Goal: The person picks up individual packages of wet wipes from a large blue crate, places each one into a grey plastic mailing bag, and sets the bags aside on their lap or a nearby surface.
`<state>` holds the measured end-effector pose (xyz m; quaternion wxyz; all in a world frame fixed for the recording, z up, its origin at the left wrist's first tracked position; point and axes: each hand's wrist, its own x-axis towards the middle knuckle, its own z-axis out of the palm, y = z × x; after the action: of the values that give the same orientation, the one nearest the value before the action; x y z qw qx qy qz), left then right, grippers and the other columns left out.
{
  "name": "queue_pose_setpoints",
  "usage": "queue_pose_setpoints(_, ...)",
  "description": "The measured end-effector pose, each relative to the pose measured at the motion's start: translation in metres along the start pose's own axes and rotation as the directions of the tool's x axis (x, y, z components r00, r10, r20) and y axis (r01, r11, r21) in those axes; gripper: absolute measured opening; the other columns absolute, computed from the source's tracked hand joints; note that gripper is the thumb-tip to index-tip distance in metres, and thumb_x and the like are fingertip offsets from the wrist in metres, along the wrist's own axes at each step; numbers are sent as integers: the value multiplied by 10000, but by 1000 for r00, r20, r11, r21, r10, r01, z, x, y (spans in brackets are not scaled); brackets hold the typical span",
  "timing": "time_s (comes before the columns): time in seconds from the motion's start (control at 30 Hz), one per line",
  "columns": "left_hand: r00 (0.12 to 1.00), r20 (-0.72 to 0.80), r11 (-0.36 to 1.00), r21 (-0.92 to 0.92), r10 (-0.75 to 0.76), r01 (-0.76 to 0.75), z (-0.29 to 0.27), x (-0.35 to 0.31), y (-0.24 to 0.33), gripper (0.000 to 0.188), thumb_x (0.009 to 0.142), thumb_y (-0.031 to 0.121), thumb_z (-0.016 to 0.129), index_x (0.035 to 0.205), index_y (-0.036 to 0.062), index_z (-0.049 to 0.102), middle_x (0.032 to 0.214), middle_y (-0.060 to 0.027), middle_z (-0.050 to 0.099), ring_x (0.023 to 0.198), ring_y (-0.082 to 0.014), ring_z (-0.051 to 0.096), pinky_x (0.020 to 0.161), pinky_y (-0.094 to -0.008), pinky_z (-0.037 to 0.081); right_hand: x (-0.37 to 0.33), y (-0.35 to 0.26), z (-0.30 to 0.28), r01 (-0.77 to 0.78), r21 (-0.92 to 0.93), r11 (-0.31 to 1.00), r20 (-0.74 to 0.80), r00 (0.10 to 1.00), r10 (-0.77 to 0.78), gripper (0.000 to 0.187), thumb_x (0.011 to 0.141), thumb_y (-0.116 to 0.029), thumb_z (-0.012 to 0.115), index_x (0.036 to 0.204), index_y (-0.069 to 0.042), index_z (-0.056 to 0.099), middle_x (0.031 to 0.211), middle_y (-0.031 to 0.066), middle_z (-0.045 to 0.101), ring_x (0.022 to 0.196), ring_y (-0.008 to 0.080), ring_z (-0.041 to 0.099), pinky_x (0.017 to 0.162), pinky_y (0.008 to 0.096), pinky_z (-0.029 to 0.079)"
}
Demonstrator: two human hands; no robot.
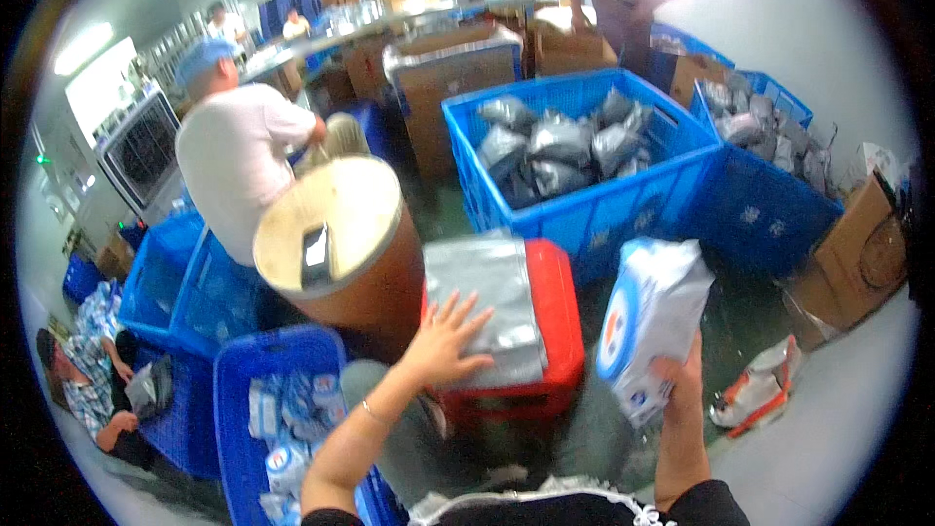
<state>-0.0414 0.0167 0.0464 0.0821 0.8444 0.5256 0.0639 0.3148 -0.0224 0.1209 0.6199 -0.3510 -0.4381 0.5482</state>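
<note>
My left hand (443, 341) lies with fingers spread on a stack of flat grey plastic mailing bags (497, 278). The bags rest on a red plastic stool (560, 321) in front of me. In my right hand (679, 380) is a white and blue soft packet (654, 307), gripped near its lower end and raised to the right of the stool. Similar packets (287, 463) lie in a blue basket (229, 409) at my lower left.
A large blue crate (604, 219) beyond the stool holds grey filled bags (560, 146). Left of it stands a round drum (365, 282) with a phone (315, 255) on top. Co-workers (229, 136) sit at the left. A torn bag (760, 385) lies on the floor at right.
</note>
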Motion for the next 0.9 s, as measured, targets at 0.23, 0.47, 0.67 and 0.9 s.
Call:
queue_pose_setpoints(0.23,930,-218,940,110,-296,324,50,3,37,628,948,553,476,1481,226,417,1570,-167,292,1435,-397,260,1132,-624,170,-12,7,-27,-96,245,965,-216,965,151,770,740,-319,735,1372,23,459,1227,169,614,1089,297,622,963,416,501)
queue_pose_setpoints(0.47,848,-470,970,-142,-244,199,21,17,31,325,786,322,699,1001,86,641,1042,-136,583,1021,-341,538,842,-458,437,24,12,21,51,-192,980,136,990,-24,1050,592,-155,855,1496,-36,335,1306,146,558,1165,261,574,1030,384,437)
queue_pose_setpoints(0.67,937,-329,989,-127,-116,78,32,27,17,194,670,141,650,834,59,590,910,-132,577,893,-341,598,726,-474,526,54,33,59,548,-597,586,534,816,-219,974,538,-211,888,1414,-56,489,1263,180,546,1171,313,547,1012,408,431)
queue_pose_setpoints(0.9,857,-473,827,-552,-203,-108,46,21,-8,429,661,170,762,1039,29,617,951,-161,575,913,-387,572,790,-480,481,59,45,88,693,-551,466,681,695,-228,886,524,-239,863,1361,-215,573,1203,212,562,1057,386,582,912,470,456)
